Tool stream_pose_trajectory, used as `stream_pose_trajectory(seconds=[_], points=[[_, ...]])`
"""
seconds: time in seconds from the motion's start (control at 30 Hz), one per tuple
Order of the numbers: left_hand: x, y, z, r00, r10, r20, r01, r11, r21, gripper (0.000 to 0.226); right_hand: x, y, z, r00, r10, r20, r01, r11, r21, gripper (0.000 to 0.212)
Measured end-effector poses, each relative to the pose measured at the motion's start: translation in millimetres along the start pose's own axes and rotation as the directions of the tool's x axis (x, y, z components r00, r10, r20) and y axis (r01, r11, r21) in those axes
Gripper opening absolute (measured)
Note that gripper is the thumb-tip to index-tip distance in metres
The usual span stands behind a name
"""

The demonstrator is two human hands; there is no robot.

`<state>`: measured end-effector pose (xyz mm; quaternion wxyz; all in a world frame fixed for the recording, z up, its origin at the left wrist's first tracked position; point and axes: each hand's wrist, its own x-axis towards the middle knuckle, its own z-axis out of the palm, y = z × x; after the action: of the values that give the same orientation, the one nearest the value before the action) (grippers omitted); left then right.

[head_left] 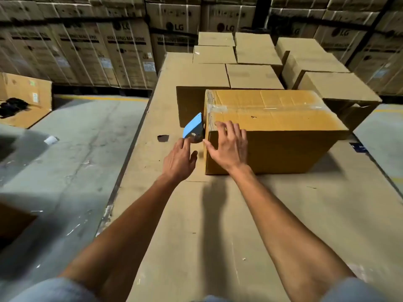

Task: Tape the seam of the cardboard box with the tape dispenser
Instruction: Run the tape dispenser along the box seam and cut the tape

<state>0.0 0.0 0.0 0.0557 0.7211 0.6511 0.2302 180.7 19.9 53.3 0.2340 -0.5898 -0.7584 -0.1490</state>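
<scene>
Cardboard box [272, 129] sits on the bench [218, 225]; tape already runs along its top seam. My right hand [229, 147], grip spread flat, braces the box's near-left corner. Left hand [180, 159] holds the blue tape dispenser [194, 127] against the box's left end; grip closure hidden, cannot tell.

surface: flat cardboard sheet [196, 214] | on it: cardboard box [272, 144], plain cartons [253, 76]

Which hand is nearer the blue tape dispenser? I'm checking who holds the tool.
Left. The left hand touches the blue tape dispenser's lower end; the right hand rests beside it on the cardboard box corner.
</scene>
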Motion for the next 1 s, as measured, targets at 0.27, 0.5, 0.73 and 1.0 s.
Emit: stream_pose_trajectory(seconds=[0.27,0.5,0.73,1.0], points=[[25.1,-30.7,-3.8,0.996,0.063,0.071,-0.061,0.998,-0.035,0.054,22.9,-32.4,23.9,0.962,0.206,0.18,-0.181,0.972,-0.15,0.063],[12.3,-44.2,-2.1,0.978,0.172,0.12,-0.166,0.984,-0.062,0.06,-6.1,-33.7,4.5,0.962,0.227,0.153,-0.201,0.965,-0.169,0.062],[-16.1,-31.3,5.9,0.933,0.352,0.079,-0.349,0.936,-0.049,0.062,-68.8,1.9,-28.9,0.98,0.141,0.14,-0.124,0.984,-0.125,0.063],[-59.9,-4.2,20.1,0.821,0.564,0.083,-0.561,0.825,-0.059,0.069,-132.1,32.1,-58.8,0.983,0.181,0.029,-0.175,0.976,-0.133,0.061]])
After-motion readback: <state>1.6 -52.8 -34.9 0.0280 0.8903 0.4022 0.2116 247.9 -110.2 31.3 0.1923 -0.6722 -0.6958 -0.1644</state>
